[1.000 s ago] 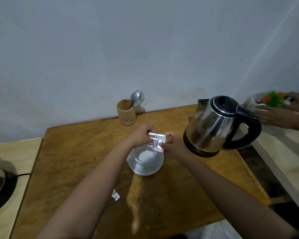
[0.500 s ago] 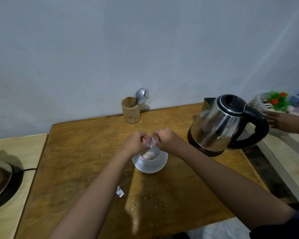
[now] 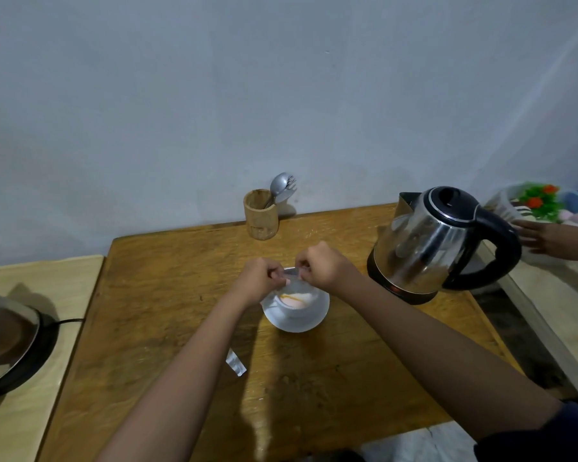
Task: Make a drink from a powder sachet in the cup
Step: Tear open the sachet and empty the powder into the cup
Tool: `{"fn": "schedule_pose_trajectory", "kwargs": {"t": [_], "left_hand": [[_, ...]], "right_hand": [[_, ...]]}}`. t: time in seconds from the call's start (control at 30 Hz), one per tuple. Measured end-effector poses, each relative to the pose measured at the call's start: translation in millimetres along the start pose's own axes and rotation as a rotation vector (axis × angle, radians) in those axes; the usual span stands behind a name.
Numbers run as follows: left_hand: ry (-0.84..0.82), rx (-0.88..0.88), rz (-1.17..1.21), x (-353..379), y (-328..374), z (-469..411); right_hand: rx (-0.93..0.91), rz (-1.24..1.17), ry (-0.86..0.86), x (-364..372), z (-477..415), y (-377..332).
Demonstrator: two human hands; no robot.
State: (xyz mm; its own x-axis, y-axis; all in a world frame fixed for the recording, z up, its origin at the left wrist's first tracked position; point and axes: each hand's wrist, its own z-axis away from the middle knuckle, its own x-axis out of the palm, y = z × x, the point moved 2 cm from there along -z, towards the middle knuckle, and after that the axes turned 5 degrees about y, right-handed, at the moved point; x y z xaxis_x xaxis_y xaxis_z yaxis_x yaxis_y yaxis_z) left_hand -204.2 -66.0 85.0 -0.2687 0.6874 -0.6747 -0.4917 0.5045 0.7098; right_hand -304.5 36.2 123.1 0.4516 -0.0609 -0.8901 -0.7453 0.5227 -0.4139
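Observation:
A white cup (image 3: pixel 294 303) stands on a white saucer (image 3: pixel 301 323) in the middle of the wooden table (image 3: pixel 181 295). Pale powder with an orange streak lies inside the cup. Directly above its far rim, my left hand (image 3: pixel 257 281) and my right hand (image 3: pixel 321 266) pinch a small silver sachet (image 3: pixel 292 275) between them. The sachet is mostly hidden by my fingers. A torn silver strip (image 3: pixel 236 361) lies on the table near my left forearm.
A steel kettle (image 3: pixel 427 241) with a black handle stands right of the cup. A wooden holder (image 3: pixel 260 216) with a spoon and fork stands by the wall. Another person's hand (image 3: pixel 548 240) reaches in at the right. A dark appliance (image 3: pixel 7 341) sits at the left.
Both hands have drawn close together over the cup, folding the sachet small between the fingers. Powder with an orange streak now shows in the cup. The other person's hand has shifted.

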Motion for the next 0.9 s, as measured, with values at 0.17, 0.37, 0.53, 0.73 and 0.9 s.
{"fn": "schedule_pose_trajectory", "kwargs": {"t": [0.17, 0.37, 0.53, 0.73, 0.9], "left_hand": [[0.069, 0.046, -0.012, -1, 6, 7], [0.115, 0.108, -0.046, -4, 11, 10], [0.117, 0.094, 0.010, -7, 16, 12], [0.156, 0.111, -0.001, -10, 20, 14], [0.181, 0.109, 0.007, -12, 21, 15]], "right_hand": [[0.054, -0.003, 0.027, 0, 4, -1], [0.073, -0.014, 0.095, -2, 7, -1], [0.059, 0.046, 0.086, -7, 11, -4], [0.052, -0.044, 0.091, -8, 15, -1], [0.065, -0.053, 0.100, -8, 18, -1]]}}
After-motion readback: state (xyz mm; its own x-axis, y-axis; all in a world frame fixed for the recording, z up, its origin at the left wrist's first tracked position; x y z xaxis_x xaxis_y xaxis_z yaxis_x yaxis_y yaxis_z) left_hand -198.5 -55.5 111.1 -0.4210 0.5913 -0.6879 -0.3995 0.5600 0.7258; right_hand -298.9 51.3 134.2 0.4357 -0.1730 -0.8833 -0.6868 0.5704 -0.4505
